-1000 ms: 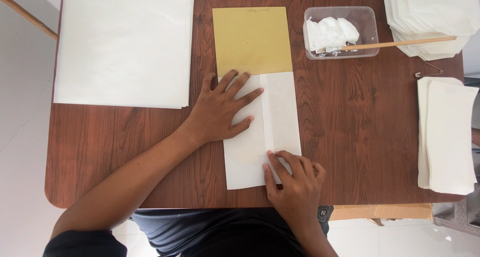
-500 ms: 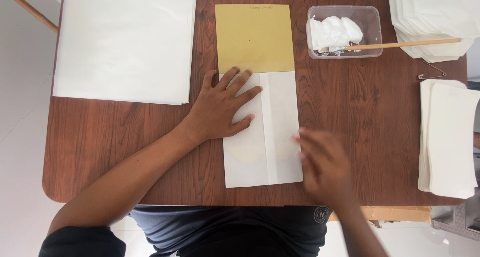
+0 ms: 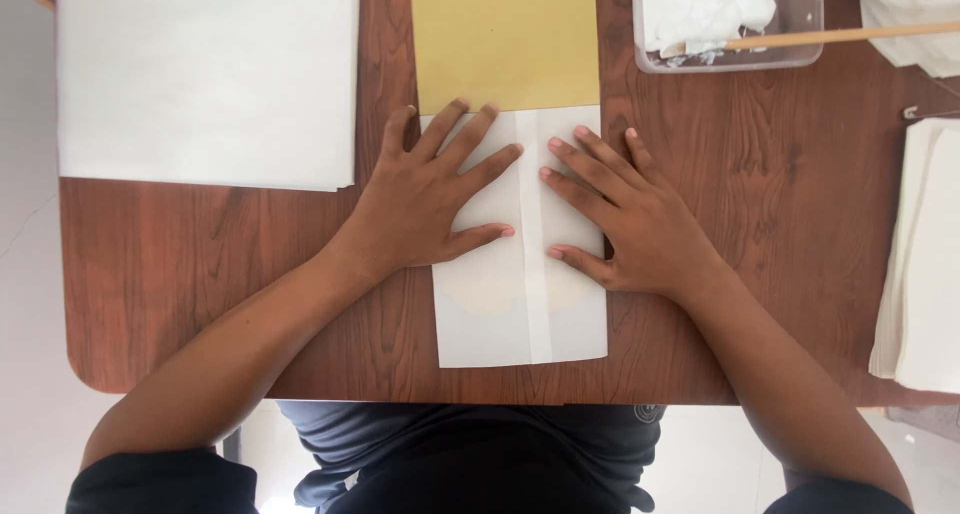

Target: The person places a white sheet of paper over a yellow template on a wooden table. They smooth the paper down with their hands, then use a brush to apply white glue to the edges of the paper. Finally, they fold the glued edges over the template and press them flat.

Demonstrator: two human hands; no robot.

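Both hands lie flat with fingers spread on a folded white paper [image 3: 520, 294] at the centre of the frame. The left hand [image 3: 425, 199] presses the paper's left flap, the right hand [image 3: 625, 219] presses the right flap, and their fingertips nearly meet at the vertical seam running down the middle. Neither hand pinches anything; the palms simply bear down. The top edge of the white paper sits against a yellow sheet [image 3: 505, 39] that reaches up to the frame's top edge. All of this rests on a brown wooden table [image 3: 200, 274]. At the upper right stands a clear plastic tub [image 3: 812, 34] holding a white paste or crumpled white material, I cannot tell which, with a wooden-handled brush [image 3: 840, 38] lying across it, its tip in the tub. A large stack of white sheets [image 3: 205, 74] fills the upper left, and more white stacks [image 3: 925, 264] line the right edge. A second ago the right hand was at the paper's lower right corner; now it has come up level with the left.
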